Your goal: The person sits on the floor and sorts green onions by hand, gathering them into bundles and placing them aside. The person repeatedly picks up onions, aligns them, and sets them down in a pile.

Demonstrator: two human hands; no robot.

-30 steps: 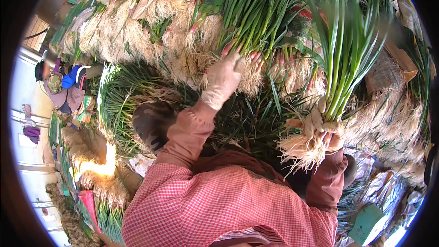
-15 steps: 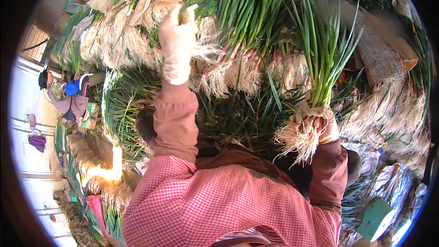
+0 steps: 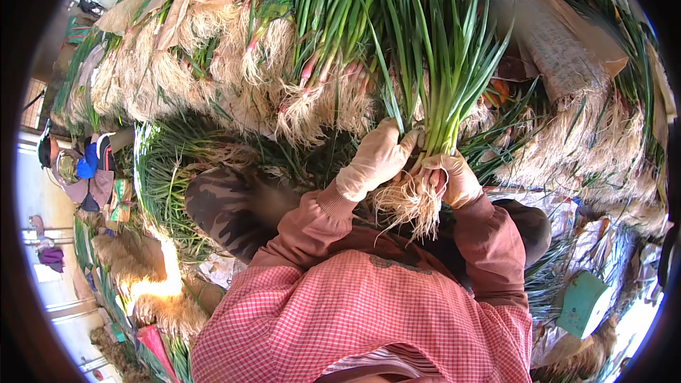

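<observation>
A bunch of green onions [image 3: 450, 99] stands in front of me, leaves up, with pale stringy roots [image 3: 408, 202] hanging below. My right hand [image 3: 457, 179], in a pale thin glove, is closed around its lower end just above the roots. My left hand [image 3: 372, 159], gloved alike, is against the left side of the bunch. Its thumb and fingers are pinched together at the base of a green onion stalk [image 3: 390, 96], whose leaf slants up and left. The fingertips partly hide where this stalk meets the bunch.
Laid-out green onions [image 3: 330, 64] with roots toward me line the far side. A brown paper-wrapped bundle [image 3: 557, 50] lies at right. My camouflage-clad knee [image 3: 223, 206] is at left, beside more onions [image 3: 191, 170]. A green plastic container [image 3: 585, 305] sits at lower right. Another person [image 3: 81, 163] is far left.
My left hand has come back from the far row of onions, down and right to the bunch. My right hand has shifted slightly left and up, still holding the bunch.
</observation>
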